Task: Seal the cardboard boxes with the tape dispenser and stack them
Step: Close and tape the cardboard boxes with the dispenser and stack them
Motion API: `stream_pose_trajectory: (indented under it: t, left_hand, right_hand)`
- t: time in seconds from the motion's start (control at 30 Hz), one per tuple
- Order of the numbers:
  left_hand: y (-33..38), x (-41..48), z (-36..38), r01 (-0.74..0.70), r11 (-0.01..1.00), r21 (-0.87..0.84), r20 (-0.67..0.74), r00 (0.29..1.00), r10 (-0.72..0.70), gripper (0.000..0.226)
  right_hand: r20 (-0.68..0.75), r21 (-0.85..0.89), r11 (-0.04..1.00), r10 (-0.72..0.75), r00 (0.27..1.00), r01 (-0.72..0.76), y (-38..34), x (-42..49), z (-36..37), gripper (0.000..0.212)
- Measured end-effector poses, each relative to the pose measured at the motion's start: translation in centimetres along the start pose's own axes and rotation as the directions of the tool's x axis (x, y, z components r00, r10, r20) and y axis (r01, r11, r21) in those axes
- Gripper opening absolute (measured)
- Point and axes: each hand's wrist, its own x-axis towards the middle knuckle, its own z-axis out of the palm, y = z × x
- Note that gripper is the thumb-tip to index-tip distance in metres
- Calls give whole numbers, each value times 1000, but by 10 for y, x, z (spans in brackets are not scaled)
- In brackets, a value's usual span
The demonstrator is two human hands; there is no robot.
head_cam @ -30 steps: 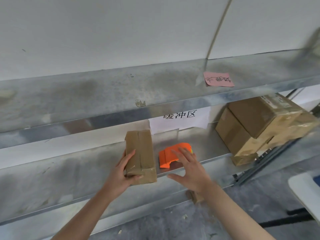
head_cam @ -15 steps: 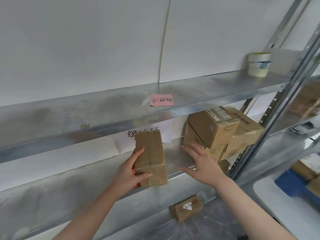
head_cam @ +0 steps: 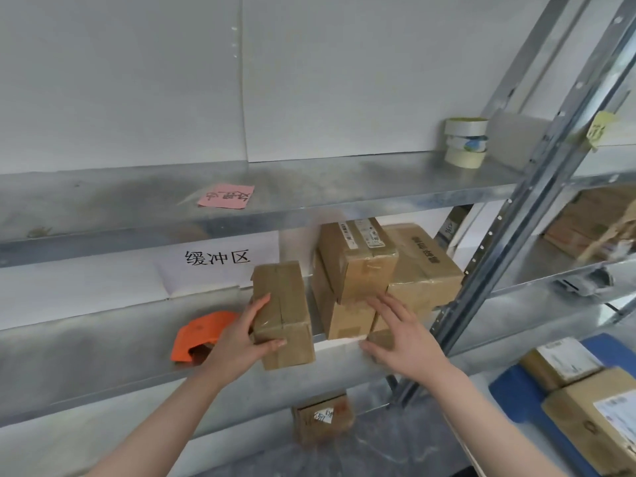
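Box in hand: The small box (head_cam: 284,311) sits on the front of the metal shelf (head_cam: 103,342). Its near end sticks out past the edge. Shiny tape seems to run along its top.
Left hand: The left hand (head_cam: 241,335) grips this box, with the thumb across the near end and the fingers up the left side.
Right hand: The right hand (head_cam: 402,332) holds nothing. Its fingers are straight and spread, reaching low at the front of the pile.
Pile: The pile of boxes (head_cam: 358,259) stands just to the right of the small box, with a thin gap between them. The top box looks a bit crooked.
Tape dispenser: The orange tape dispenser (head_cam: 203,330) lies on the same shelf, just left of the left hand. No hand holds it.
Not sure: The picture is blurry there, so I cannot tell if the right fingertips touch the pile.
Step now: I think the taped box is about to join the pile.
How to do it well: Steady the pile with the right hand first. Lift the small box; do not drag it. Put it down flat with its edges lined up. Let go only when nothing wobbles.
Other things: A paper sign (head_cam: 216,259) hangs behind, and tape rolls (head_cam: 464,142) sit on the shelf above.
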Motion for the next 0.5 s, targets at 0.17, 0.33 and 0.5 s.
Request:
stream_pose_trajectory:
  t: [0.17,0.33,0.5]
  left_hand:
    - [2,24,22,62,997,47,-19,998,-62,88]
    - [-8,57,33,95,994,55,-43,995,-93,92]
    - [-15,91,45,91,994,65,-36,995,-89,93]
  right_hand:
    - [-7,-5,999,44,999,-44,28,-8,8,78]
    - [12,9,994,105,994,-105,45,-8,34,82]
    - [42,3,987,162,986,-162,53,-2,52,80]
